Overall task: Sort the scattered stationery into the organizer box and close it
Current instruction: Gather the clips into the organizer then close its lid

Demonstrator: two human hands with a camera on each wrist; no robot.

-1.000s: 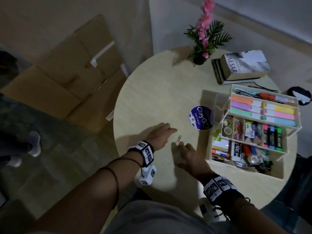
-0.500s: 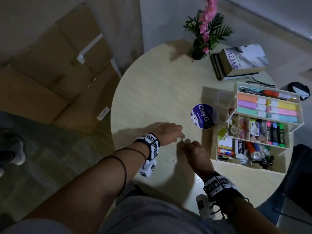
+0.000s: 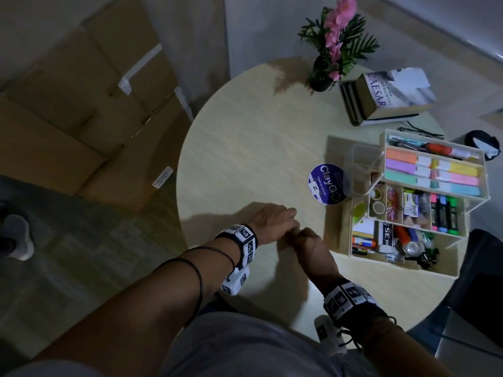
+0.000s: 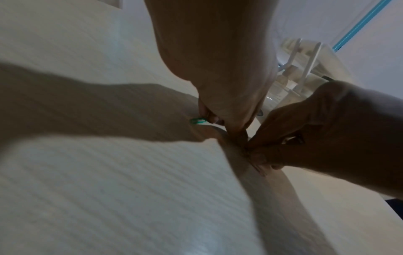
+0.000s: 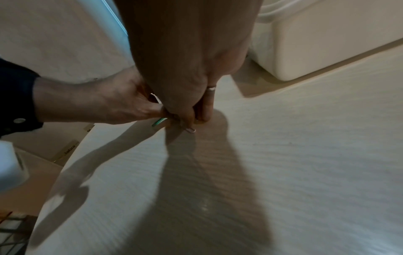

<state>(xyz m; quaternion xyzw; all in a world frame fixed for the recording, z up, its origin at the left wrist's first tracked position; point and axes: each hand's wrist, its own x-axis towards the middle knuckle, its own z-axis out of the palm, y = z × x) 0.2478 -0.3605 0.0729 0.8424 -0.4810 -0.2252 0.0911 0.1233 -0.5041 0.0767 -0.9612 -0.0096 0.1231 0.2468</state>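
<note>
Green clip (image 4: 198,121) is pinched in the left hand (image 3: 272,221), low over the worktop (image 3: 245,148); right hand (image 3: 313,246) pinches a pale clip (image 5: 191,130) beside it. Both are tiny, so either could easily slip before reaching the box (image 3: 446,270).

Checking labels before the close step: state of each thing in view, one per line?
organizer box: open, tiers fanned out, full
left hand: pinches green paper clip
right hand: fingers curled at a pale clip on the table
book: closed
</note>
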